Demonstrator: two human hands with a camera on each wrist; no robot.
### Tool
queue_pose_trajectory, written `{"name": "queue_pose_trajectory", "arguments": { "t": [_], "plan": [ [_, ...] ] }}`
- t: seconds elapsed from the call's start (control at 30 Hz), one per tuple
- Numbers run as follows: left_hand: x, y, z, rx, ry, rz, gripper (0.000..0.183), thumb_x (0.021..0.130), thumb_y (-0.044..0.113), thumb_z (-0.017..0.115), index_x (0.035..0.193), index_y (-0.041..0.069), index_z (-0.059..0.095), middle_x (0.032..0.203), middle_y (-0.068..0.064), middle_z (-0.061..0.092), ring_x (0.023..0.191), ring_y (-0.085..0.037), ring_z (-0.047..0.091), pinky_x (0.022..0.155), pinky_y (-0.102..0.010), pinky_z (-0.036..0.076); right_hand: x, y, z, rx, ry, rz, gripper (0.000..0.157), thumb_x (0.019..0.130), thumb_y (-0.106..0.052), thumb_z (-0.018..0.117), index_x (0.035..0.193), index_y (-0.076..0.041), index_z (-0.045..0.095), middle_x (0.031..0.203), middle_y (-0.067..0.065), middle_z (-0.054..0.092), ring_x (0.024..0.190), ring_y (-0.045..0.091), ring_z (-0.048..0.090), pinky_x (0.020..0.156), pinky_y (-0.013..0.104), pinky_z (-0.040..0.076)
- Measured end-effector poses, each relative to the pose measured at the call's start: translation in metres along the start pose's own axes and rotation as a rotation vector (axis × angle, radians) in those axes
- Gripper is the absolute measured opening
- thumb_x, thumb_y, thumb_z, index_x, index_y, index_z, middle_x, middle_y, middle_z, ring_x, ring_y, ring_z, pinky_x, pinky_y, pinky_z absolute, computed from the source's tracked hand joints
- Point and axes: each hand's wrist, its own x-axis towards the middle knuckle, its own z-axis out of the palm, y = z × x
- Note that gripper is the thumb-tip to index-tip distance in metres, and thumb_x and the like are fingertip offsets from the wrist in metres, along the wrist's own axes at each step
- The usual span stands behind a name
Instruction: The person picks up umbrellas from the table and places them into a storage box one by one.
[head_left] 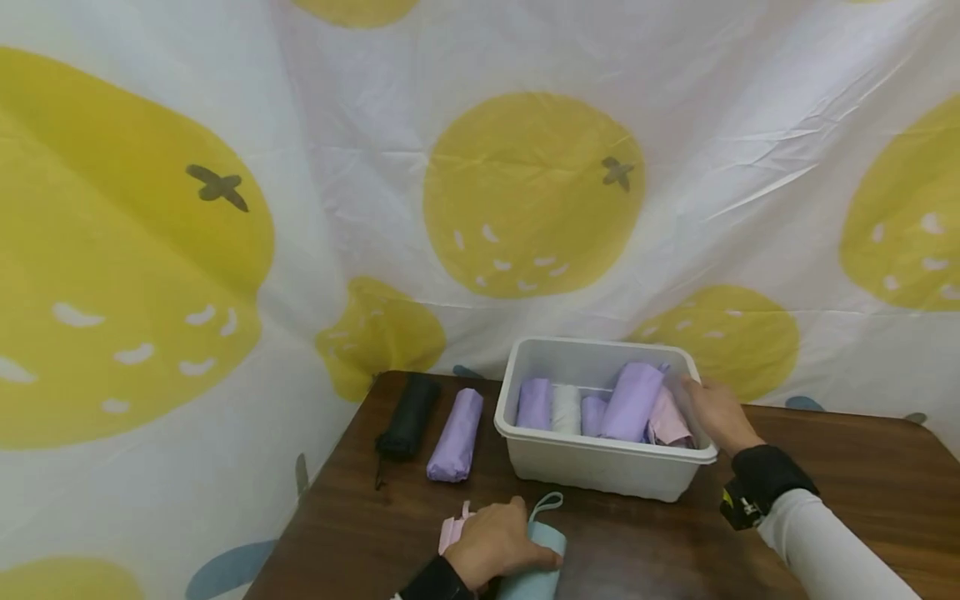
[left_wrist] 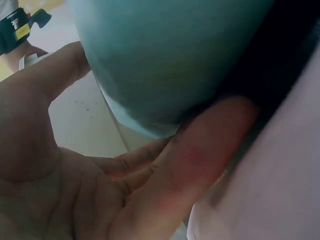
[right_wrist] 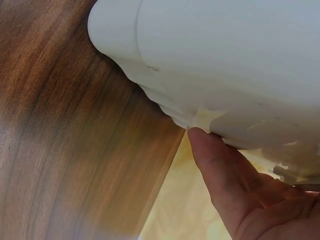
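My left hand point(head_left: 497, 540) grips a mint-green folded umbrella point(head_left: 551, 537) with a wrist loop, thumb on its right side and fingers on its left. In the left wrist view the umbrella point(left_wrist: 155, 60) lies between thumb and fingers. A pink folded umbrella point(head_left: 452, 532) is close beside that hand, partly hidden under it. With my right hand point(head_left: 718, 412) I hold the right rim of a white plastic bin point(head_left: 600, 462). Inside are several purple folded umbrellas point(head_left: 632, 402), a white one point(head_left: 566, 408) and a pink one point(head_left: 667, 418).
Left of the bin, a purple folded umbrella point(head_left: 455, 435) and a black one point(head_left: 410, 417) lie on the brown wooden table point(head_left: 847, 475). A white curtain with yellow fruit prints point(head_left: 532, 196) hangs right behind the table's back edge.
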Motion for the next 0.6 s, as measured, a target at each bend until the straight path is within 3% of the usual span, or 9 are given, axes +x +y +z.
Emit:
{"name": "queue_pose_trajectory", "arguments": {
  "t": [0.2, 0.5, 0.6],
  "plan": [
    [0.0, 0.002, 0.006, 0.043, -0.016, -0.007, 0.071, 0.066, 0.05, 0.096, 0.11, 0.005, 0.063, 0.084, -0.006, 0.063, 0.073, -0.027, 0.06, 0.064, -0.043, 0.052, 0.0, -0.001, 0.0, 0.0, -0.014, 0.012, 0.073, 0.114, -0.041, 0.021, 0.152, 0.02, 0.035, 0.154, 0.044, 0.035, 0.141, 0.058, 0.038, 0.115, 0.066, 0.032],
    [-0.002, 0.0, 0.011, 0.005, 0.029, 0.039, 0.053, 0.064, 0.036, 0.089, 0.098, 0.009, 0.059, 0.079, -0.005, 0.061, 0.068, -0.025, 0.057, 0.061, -0.041, 0.049, 0.002, -0.001, 0.002, -0.024, -0.013, 0.002, 0.072, 0.114, -0.04, 0.02, 0.152, 0.021, 0.033, 0.153, 0.045, 0.037, 0.138, 0.059, 0.042, 0.113, 0.067, 0.036],
    [-0.001, -0.002, 0.014, -0.009, 0.04, 0.063, 0.048, 0.064, 0.034, 0.087, 0.095, 0.011, 0.058, 0.077, -0.003, 0.059, 0.067, -0.024, 0.056, 0.061, -0.04, 0.047, 0.001, 0.001, 0.002, -0.021, 0.003, -0.003, 0.07, 0.114, -0.038, 0.022, 0.148, 0.019, 0.041, 0.148, 0.044, 0.043, 0.133, 0.056, 0.047, 0.11, 0.065, 0.039]
  ]
}}
